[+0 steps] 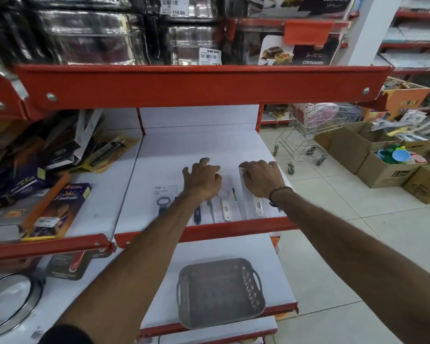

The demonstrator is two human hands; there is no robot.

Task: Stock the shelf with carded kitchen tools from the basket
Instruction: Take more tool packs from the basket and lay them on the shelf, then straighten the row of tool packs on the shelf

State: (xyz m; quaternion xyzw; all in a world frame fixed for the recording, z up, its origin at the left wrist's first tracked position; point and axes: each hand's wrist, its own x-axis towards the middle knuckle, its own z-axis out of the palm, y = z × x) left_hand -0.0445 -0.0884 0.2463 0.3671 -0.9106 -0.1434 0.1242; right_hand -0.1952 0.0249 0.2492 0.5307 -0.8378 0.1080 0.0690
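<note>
Both hands lie palm-down on carded tools on the white shelf [199, 147]. Left hand [202, 179] is spread, fingers splayed flat over the middle cards, pinching nothing. Right hand [262, 178] presses on the rightmost card [248, 194], fingers curled over its top edge; whether it pinches the card or only pushes on it cannot be told.

Largest around them is the red shelving: the upper shelf edge [204, 85] runs across the view, with steel pots [90, 38] stacked above it. White shelf below holds a row of cards near its front edge. From the left: a bottle opener [162, 203] on its card, a dark-handled tool [197, 214] partly under the left forearm, a thin pointed tool [211, 209], a white-handled tool [225, 208], then the white handle [258, 206] on the card under the right hand.

One shelf down, the grey basket [219, 291] sits near the front edge, nothing visible inside it.

To the left, a neighbouring bay holds a jumble of boxes [60, 207]. On the floor to the right stand a wire trolley [308, 135] and cardboard cartons [382, 167].

A dark band [278, 191] circles the right wrist.
</note>
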